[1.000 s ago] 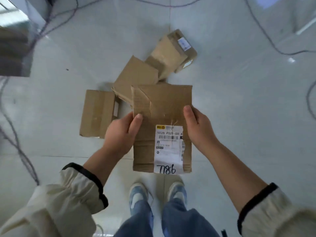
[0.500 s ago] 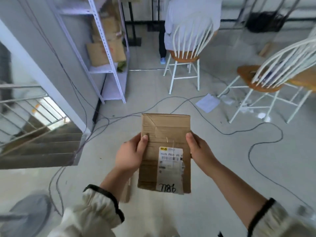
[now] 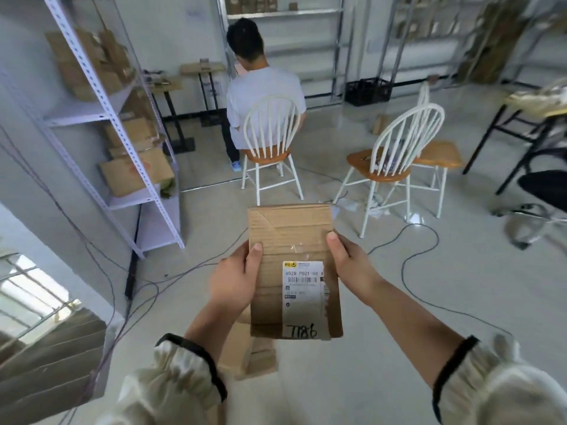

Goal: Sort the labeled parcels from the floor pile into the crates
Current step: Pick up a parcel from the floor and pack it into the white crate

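I hold a flat brown cardboard parcel (image 3: 291, 240) in front of me, above the floor. Its white shipping label (image 3: 303, 289) faces me, with "7186" handwritten at the bottom. My left hand (image 3: 234, 279) grips the parcel's left edge, thumb on top. My right hand (image 3: 349, 262) grips the right edge the same way. Below the parcel, part of another cardboard parcel (image 3: 251, 354) lies on the floor. A black crate (image 3: 368, 92) stands far off by the back wall.
A person sits on a white chair (image 3: 270, 148) ahead, back turned. Two more white chairs (image 3: 395, 167) stand to the right. A metal shelf rack (image 3: 116, 133) with boxes is on the left. Cables (image 3: 429, 240) cross the floor. A stairwell (image 3: 46, 342) opens at lower left.
My view has lifted from the floor pile to the room ahead. The parcel stays held in both hands, and the pile has dropped mostly out of sight.
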`<state>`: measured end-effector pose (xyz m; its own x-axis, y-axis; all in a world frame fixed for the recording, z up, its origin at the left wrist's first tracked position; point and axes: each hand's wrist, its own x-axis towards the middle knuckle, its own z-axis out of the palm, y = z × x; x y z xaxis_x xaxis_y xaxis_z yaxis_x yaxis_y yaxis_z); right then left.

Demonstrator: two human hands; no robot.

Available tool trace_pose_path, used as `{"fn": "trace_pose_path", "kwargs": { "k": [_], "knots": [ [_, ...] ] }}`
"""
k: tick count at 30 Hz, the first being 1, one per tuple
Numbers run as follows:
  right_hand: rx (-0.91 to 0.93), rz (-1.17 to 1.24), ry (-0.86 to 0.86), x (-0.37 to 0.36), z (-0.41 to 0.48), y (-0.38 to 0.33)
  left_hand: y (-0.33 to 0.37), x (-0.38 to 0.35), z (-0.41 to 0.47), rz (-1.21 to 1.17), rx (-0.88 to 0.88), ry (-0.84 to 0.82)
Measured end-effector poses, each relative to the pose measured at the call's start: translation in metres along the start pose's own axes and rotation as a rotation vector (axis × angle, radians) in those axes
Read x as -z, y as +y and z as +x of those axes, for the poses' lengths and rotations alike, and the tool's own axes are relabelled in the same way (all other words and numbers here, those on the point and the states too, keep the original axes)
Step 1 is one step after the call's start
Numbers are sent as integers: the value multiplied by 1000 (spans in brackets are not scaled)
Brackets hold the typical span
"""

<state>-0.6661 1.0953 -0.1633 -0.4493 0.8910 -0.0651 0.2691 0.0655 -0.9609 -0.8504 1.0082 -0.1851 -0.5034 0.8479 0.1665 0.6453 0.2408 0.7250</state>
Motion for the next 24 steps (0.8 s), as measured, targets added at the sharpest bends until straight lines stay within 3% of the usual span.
{"fn": "trace_pose_path", "kwargs": {
  "k": [3, 11, 17, 24],
  "knots": [
    [-55, 47, 167, 20, -27, -9, 26, -7, 6, -9, -128, -45],
    [-204, 144, 700, 92, -173, 11, 128, -81, -43, -72, -463, -432],
    [-336, 134, 1151, 137, -353, 26, 223, -140, -181, -228, -747, -780],
    [-385, 306, 1619, 116, -581, 44, 295, -162, -396, -305, -1058, -1136]
  ]
}}
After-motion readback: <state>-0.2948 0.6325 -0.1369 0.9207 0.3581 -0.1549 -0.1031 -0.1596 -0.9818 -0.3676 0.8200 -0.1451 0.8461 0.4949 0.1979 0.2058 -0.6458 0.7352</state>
